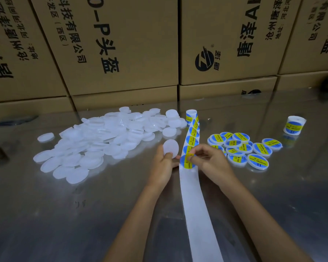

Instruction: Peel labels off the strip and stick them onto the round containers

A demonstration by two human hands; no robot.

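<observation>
A blank white round container (pixel 170 149) is held upright between the thumb and curled fingers of the left hand (pixel 164 163), just at 9 o'clock of the label strip (pixel 192 140), which runs across the steel bench (pixel 64 214) from a small roll (pixel 191 115) at 12 o'clock down toward 6 o'clock, its lower stretch already bare backing. The next blue-and-yellow label (pixel 187 162) is pinched at its upper edge by the thumb and forefinger of the right hand (pixel 208 159). The label is judged to be thin, limp and sticky underneath, so it is best taken by the very rim and kept from folding onto itself; the container looks light, stiff and smooth, and is likely to slip unless gripped by its edge, leaving the flat face free. The unlabelled pile (pixel 106 140) lies at 10 o'clock, the finished labelled containers (pixel 242 148) at 2 o'clock just beside the right hand, and a second roll (pixel 294 125) farther out. Open bench is left toward 6 and 7 o'clock; a wall of cardboard boxes (pixel 121 44) closes the far edge at 12 o'clock.
</observation>
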